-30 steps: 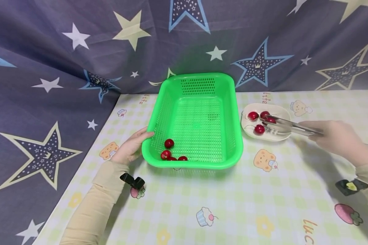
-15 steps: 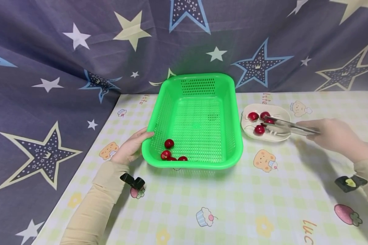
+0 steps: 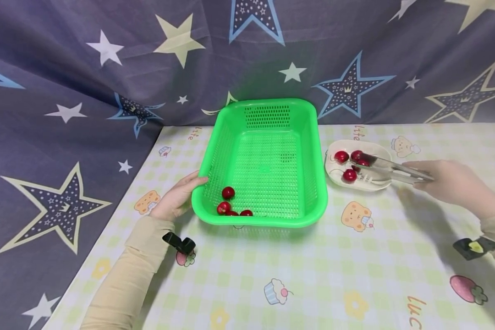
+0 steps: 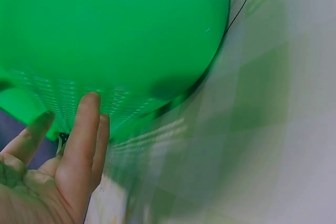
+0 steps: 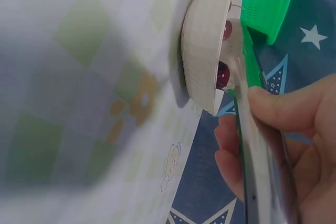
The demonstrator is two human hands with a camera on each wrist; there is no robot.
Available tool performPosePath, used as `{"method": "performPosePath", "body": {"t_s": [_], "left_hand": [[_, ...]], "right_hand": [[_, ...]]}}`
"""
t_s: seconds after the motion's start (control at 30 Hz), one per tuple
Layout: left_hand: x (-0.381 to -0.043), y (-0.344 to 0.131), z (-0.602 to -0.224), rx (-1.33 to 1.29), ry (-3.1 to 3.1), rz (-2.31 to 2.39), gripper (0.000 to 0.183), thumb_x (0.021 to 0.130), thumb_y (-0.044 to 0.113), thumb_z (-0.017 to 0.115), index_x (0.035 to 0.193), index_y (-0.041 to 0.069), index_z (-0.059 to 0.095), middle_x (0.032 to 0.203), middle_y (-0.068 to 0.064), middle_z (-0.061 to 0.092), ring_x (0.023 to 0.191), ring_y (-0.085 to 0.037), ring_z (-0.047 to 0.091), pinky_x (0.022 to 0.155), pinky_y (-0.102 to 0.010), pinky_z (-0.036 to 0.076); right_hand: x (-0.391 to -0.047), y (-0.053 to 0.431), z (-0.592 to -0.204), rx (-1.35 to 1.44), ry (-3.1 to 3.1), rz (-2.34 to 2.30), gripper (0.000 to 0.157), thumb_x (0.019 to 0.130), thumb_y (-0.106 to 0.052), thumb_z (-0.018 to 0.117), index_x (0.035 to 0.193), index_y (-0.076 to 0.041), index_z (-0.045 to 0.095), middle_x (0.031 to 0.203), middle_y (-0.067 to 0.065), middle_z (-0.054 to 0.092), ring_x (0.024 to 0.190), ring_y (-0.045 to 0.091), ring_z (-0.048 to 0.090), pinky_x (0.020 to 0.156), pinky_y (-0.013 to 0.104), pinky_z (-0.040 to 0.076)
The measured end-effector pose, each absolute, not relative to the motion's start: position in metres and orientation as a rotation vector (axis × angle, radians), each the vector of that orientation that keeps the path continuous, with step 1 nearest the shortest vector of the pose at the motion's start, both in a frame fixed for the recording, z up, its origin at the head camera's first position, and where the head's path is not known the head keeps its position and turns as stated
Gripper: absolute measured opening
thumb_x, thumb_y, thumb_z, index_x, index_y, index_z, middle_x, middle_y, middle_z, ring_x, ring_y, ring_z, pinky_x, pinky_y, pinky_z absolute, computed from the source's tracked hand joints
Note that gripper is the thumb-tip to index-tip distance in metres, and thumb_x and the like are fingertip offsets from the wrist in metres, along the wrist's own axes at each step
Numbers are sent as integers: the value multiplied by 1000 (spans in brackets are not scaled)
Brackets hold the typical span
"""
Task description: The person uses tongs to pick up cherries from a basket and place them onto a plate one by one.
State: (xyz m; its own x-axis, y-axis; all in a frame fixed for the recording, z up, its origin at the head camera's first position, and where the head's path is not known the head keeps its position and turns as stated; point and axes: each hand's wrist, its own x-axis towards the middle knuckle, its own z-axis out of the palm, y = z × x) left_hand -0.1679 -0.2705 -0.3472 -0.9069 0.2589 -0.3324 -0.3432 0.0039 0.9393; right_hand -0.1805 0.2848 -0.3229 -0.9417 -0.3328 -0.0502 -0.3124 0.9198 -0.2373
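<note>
Right, at the left side of the green basket [image 3: 260, 222], the left hand [image 3: 177, 199] is laid against the rim, fingers mostly straight rather than clenched, presumably so that the basket is steadied. Beyond the basket's right side, metal tongs [image 3: 396, 170] are gripped in the right hand [image 3: 449, 183], thumb pressed along them, a hold likely suited to a controlled squeeze. Just to the basket's right, the tongs' tips are lowered into the white dish [image 3: 378, 150], right among the red cherries [image 3: 349, 175]; whether one is pinched cannot be told. By the dish being set so close, the reach to the basket is probably shortened. Inside the basket's near left corner, loose cherries [image 3: 228, 193] are gathered, partly hidden by the near rim and hemmed in by the walls.
</note>
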Motion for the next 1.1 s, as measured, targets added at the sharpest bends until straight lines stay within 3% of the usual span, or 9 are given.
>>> {"method": "performPosePath", "body": {"t_s": [0.13, 0.3, 0.53, 1.1], "left_hand": [[-168, -271, -347, -91, 1878, 1954, 58, 100, 19, 44, 150, 3, 20, 101, 5, 63, 86, -9, 65, 78, -24, 57], [-168, -271, -347, -83, 1877, 1957, 57, 100, 18, 44, 149, 2, 21, 100, 5, 63, 85, -10, 66, 77, -25, 57], [-168, -270, -347, -85, 1868, 1964, 57, 100, 17, 43, 149, 2, 20, 100, 4, 64, 85, -10, 66, 77, -25, 57], [-169, -271, -348, -87, 1869, 1968, 56, 100, 18, 43, 149, 1, 21, 100, 4, 64, 85, -10, 66, 77, -24, 57]], "right_hand": [[-179, 288, -323, -488, 3003, -383, 56, 83, -10, 68, 133, 4, 47, 120, 37, 52, 92, 54, 57, 76, 65, 45], [-177, 291, -324, -432, 3012, -480, 56, 86, -11, 66, 135, 3, 44, 119, 39, 52, 89, 54, 57, 72, 67, 44], [-174, 295, -324, -331, 3021, -621, 58, 90, -16, 63, 139, 4, 39, 127, 41, 42, 99, 61, 48, 77, 71, 40], [-166, 296, -331, -344, 3045, -691, 61, 87, -17, 68, 137, 5, 42, 119, 42, 49, 93, 58, 52, 72, 70, 40]]}}
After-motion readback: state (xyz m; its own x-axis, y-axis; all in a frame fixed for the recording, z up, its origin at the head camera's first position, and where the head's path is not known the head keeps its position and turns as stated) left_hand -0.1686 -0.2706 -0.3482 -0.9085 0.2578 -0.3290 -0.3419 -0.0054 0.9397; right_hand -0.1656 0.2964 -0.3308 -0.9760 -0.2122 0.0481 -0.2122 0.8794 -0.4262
